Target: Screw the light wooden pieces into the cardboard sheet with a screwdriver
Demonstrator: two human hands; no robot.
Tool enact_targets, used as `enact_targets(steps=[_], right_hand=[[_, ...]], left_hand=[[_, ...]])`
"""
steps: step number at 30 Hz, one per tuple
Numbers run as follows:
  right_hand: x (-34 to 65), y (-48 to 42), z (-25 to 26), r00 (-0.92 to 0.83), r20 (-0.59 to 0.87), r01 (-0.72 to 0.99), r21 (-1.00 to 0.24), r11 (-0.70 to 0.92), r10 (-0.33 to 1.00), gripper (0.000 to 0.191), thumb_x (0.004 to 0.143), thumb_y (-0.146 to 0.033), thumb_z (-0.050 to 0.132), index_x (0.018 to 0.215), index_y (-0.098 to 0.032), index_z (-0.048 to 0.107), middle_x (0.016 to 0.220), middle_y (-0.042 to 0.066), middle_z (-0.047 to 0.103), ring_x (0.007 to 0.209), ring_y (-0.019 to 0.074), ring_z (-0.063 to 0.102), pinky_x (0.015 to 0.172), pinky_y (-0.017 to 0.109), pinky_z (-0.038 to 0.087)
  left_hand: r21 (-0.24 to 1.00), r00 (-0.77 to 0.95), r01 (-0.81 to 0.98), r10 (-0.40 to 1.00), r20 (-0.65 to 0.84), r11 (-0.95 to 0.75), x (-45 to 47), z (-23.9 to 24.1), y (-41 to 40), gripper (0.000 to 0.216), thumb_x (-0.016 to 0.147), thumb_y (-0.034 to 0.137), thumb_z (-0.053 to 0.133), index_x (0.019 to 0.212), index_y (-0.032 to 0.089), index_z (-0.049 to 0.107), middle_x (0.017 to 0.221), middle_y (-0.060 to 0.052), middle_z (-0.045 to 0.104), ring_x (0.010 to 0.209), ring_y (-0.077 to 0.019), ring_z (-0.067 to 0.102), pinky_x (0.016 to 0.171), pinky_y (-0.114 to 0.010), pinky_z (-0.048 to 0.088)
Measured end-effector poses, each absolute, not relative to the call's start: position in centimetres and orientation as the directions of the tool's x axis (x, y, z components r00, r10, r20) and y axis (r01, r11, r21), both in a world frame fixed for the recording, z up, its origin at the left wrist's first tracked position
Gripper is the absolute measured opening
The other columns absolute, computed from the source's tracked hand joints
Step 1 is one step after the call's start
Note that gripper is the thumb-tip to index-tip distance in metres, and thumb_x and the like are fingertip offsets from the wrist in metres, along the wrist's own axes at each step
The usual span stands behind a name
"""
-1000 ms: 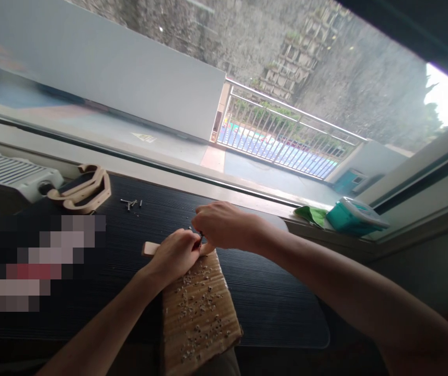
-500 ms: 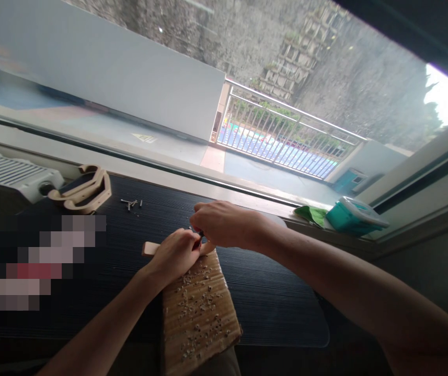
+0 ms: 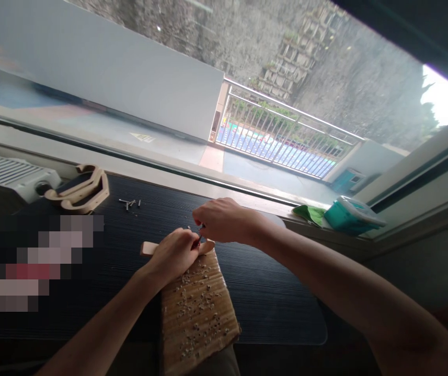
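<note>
My left hand (image 3: 176,248) is closed around a pale wooden piece (image 3: 149,248), pressing it to a sheet of corrugated cardboard (image 3: 200,313). One squared end sticks out to the left of the fist, and a curved end shows on the right. My right hand (image 3: 224,219) is just above and to the right, its fingers pinched on a small thin tool (image 3: 201,230) that meets the wood by my left fingertips. A bit of red shows there; the tool's kind is mostly hidden. Small pale shavings are scattered over the cardboard.
Several metal screws or pins (image 3: 129,203) lie on the dark table (image 3: 271,292). Curved wooden brackets (image 3: 82,190) stand at the left near a white slatted appliance (image 3: 12,175). A teal box (image 3: 355,215) and a green cloth (image 3: 309,214) sit by the window.
My right hand has rotated slightly and risen a little over the wooden piece, showing more of its curved end. My left hand keeps its hold; the whole view shifts slightly.
</note>
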State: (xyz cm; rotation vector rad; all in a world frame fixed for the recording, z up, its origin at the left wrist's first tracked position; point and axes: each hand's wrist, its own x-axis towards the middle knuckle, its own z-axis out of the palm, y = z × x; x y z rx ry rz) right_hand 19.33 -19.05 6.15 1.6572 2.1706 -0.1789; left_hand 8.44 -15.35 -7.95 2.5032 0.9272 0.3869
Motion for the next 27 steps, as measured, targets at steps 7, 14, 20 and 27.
enact_targets(steps=[7, 14, 20, 27], right_hand=[[19.2, -19.1, 6.6, -0.325, -0.406, 0.905, 0.129, 0.405, 0.854, 0.021, 0.082, -0.007, 0.054, 0.096, -0.010, 0.069, 0.099, 0.011, 0.068, 0.090, 0.0182, 0.061, 0.070, 0.026, 0.041], [20.1, -18.7, 5.0, -0.245, -0.357, 0.942, 0.132, 0.309, 0.901, 0.023, 0.086, -0.021, 0.049, 0.087, -0.012, 0.070, 0.088, 0.010, 0.071, 0.081, 0.0186, 0.062, 0.061, 0.027, 0.038], [20.2, -18.8, 5.9, -0.227, -0.384, 0.953, 0.103, 0.285, 0.895, 0.026, 0.078, -0.024, 0.058, 0.103, -0.018, 0.066, 0.097, 0.007, 0.070, 0.085, 0.0188, 0.061, 0.062, 0.026, 0.039], [20.6, -18.5, 6.0, -0.353, -0.364, 0.909, 0.084, 0.408, 0.862, 0.019, 0.079, -0.009, 0.052, 0.088, -0.013, 0.069, 0.087, 0.009, 0.070, 0.077, 0.0158, 0.058, 0.058, 0.026, 0.034]], left_hand=[[0.509, 0.733, 0.538, 0.671, 0.112, -0.672, 8.4, -8.2, -15.2, 0.026, 0.083, 0.025, 0.052, 0.060, 0.018, 0.061, 0.071, -0.007, 0.068, 0.071, -0.0193, 0.063, 0.062, -0.027, 0.036], [0.490, 0.736, 0.550, 0.670, 0.097, -0.676, 8.6, -8.1, -15.3, 0.029, 0.083, 0.023, 0.049, 0.057, 0.018, 0.058, 0.068, -0.007, 0.066, 0.068, -0.0190, 0.062, 0.061, -0.028, 0.034], [0.496, 0.733, 0.542, 0.670, 0.115, -0.678, 8.5, -8.3, -15.2, 0.027, 0.083, 0.024, 0.049, 0.058, 0.019, 0.058, 0.067, -0.005, 0.065, 0.068, -0.0178, 0.060, 0.061, -0.027, 0.034], [0.491, 0.722, 0.558, 0.683, 0.112, -0.669, 8.6, -8.5, -15.1, 0.027, 0.082, 0.024, 0.049, 0.056, 0.019, 0.054, 0.067, -0.005, 0.064, 0.069, -0.0175, 0.059, 0.062, -0.028, 0.034]])
